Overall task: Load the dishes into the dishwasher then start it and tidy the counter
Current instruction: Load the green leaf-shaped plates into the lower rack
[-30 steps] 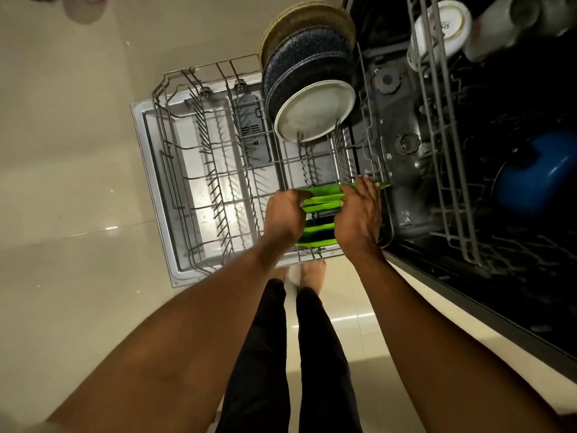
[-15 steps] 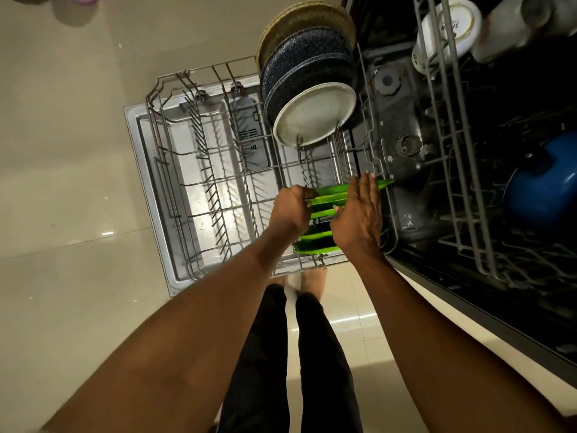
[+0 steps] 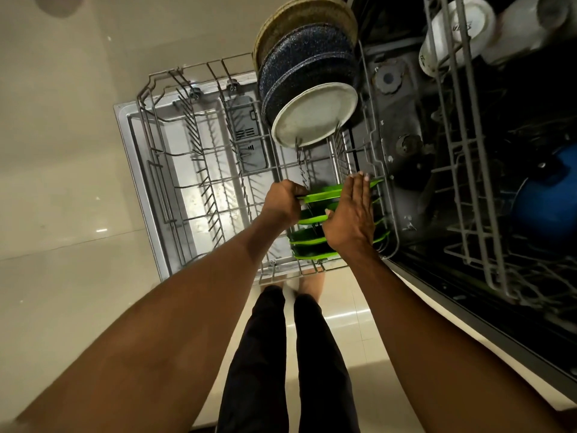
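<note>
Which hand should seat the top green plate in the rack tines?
Left. The left hand already grips the rim of the top green plate and can likely guide it into the lower rack. The right hand only lies flat against the plates.

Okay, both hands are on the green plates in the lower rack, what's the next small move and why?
Probably seat the top green plate down between the tines. The left hand pinches its edge, the right hand lies flat over the stack, and that plate sits higher and more tilted than those below in the lower rack.
</note>
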A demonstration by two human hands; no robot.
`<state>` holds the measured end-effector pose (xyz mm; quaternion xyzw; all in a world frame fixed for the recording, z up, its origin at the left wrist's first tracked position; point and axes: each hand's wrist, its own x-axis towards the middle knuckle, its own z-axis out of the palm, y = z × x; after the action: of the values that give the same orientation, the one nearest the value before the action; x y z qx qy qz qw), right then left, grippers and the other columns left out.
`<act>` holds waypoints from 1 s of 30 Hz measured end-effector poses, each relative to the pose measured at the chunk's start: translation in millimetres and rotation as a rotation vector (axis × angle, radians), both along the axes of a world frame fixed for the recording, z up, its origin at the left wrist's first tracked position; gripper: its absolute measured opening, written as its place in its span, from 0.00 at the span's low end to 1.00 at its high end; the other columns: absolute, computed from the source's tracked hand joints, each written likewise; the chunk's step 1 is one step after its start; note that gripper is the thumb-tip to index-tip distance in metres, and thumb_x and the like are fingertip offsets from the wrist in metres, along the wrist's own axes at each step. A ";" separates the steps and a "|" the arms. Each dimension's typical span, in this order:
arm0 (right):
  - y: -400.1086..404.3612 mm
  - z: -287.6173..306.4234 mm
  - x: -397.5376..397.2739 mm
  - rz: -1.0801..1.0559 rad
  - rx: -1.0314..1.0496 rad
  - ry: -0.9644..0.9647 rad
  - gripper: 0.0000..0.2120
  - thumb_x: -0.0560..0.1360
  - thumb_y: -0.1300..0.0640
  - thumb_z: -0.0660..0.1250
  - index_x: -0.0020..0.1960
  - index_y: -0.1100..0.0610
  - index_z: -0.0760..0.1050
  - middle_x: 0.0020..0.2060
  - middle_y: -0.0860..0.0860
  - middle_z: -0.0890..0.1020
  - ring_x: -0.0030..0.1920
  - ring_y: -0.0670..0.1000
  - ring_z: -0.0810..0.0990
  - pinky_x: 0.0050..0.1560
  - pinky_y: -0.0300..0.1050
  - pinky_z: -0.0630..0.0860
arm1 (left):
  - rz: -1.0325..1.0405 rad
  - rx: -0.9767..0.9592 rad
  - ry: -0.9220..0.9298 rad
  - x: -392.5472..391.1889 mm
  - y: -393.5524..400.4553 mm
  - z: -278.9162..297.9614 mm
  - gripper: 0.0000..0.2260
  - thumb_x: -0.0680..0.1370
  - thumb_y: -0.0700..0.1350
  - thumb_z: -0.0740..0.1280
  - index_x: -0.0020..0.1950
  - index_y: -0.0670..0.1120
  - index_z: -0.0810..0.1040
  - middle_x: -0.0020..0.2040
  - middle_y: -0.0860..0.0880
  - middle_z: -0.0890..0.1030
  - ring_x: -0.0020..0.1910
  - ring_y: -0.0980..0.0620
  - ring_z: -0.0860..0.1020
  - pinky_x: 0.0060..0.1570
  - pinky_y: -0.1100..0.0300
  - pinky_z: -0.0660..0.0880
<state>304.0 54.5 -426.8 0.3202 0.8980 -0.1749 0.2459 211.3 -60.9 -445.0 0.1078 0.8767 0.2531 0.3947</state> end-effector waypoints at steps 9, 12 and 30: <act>-1.8 -9.7 -22.4 -0.073 -0.073 -0.102 0.49 0.78 0.39 0.63 0.81 0.62 0.37 0.81 0.58 0.38 0.80 0.56 0.34 0.80 0.52 0.41 | -0.018 -0.003 -0.088 -4.0 0.8 -7.4 0.15 0.81 0.36 0.62 0.66 0.43 0.79 0.60 0.41 0.81 0.58 0.44 0.80 0.47 0.71 0.69; 4.4 -10.9 -26.6 -0.083 -0.096 -0.124 0.50 0.78 0.38 0.63 0.81 0.62 0.37 0.81 0.58 0.38 0.80 0.56 0.34 0.80 0.52 0.40 | -0.083 0.025 -0.114 -2.4 2.4 -3.5 0.18 0.79 0.33 0.63 0.68 0.41 0.76 0.65 0.40 0.78 0.66 0.41 0.75 0.55 0.65 0.70; -56.5 99.7 -28.0 0.205 -0.096 -0.070 0.41 0.81 0.47 0.60 0.82 0.59 0.39 0.81 0.55 0.40 0.81 0.53 0.36 0.80 0.51 0.41 | -0.444 -0.143 0.128 25.0 -74.6 103.4 0.39 0.77 0.38 0.60 0.81 0.42 0.38 0.81 0.43 0.37 0.80 0.48 0.38 0.79 0.50 0.46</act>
<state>276.0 -1.9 -327.1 0.2203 0.9076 -0.1800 0.3088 236.3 -135.5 -341.7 0.2854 0.8704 0.0897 0.3910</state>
